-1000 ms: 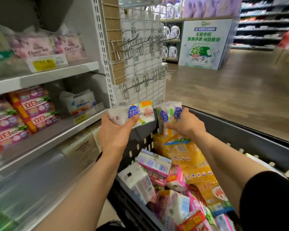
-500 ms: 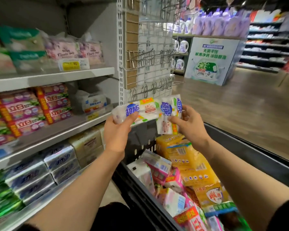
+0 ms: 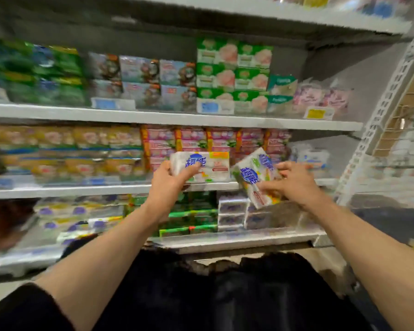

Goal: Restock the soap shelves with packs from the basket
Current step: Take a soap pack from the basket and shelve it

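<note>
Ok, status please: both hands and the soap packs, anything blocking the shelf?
Left hand grips one white soap pack, level. Right hand grips a second pack, tilted. Both raised before the middle shelf. Nothing blocking.

The left hand (image 3: 167,185) is holding one pack (image 3: 201,167) left of the right hand's (image 3: 294,185) tilted pack (image 3: 256,176), apparently before the middle shelf (image 3: 81,191).

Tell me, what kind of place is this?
Most likely a shop's soap aisle: long shelves stacked with packs, a yellow price tag, and a soap pack in each hand, left and right.
</note>
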